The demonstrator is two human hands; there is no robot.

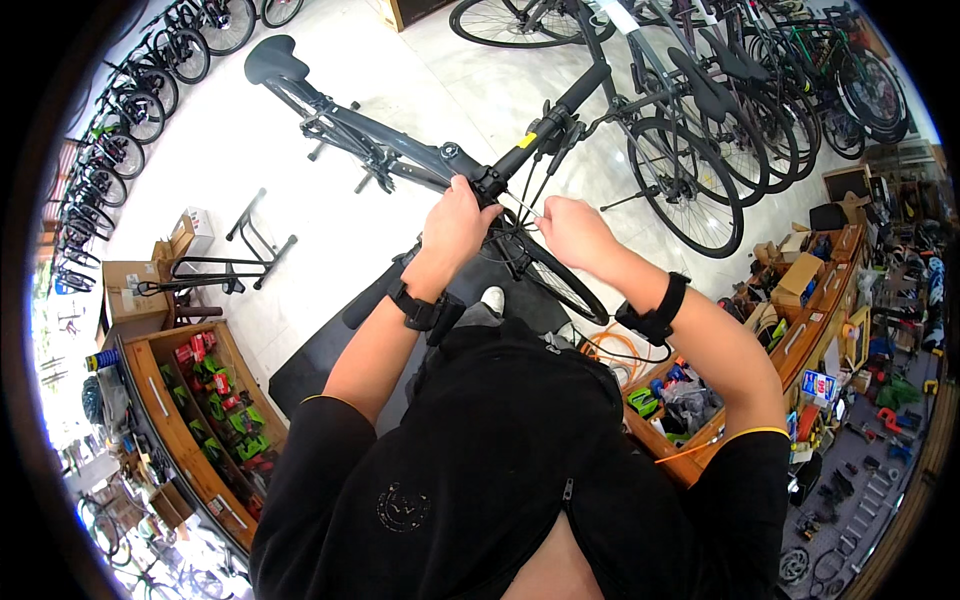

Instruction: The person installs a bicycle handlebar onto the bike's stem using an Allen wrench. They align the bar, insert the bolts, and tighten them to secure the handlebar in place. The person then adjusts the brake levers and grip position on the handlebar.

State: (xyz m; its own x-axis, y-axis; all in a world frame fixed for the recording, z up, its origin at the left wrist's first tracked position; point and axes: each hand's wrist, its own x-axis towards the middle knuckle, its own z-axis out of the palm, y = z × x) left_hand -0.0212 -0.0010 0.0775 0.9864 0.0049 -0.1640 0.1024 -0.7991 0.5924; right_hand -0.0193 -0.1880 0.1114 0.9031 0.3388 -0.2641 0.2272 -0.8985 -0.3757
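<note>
A dark bicycle (415,150) stands in front of me, its saddle (275,60) at the far left and its front wheel (565,285) near my feet. My left hand (458,225) is closed at the stem, against the middle of the handlebar (545,125), with its thumb and fingers curled in. In my closed right hand (578,235) is a thin silver rod-like tool (522,206), probably a hex key. It points left toward the stem beside my left thumb. Exactly where its tip sits cannot be made out. Cables hang from the handlebar close by.
Parked bicycles (690,180) stand at the right, with another row (125,150) along the far left. A black floor stand (240,262) is left of me. Wooden drawers of parts (165,390) flank me on the left, and a cluttered bench (800,345) on the right. An orange hose (610,350) lies beside it.
</note>
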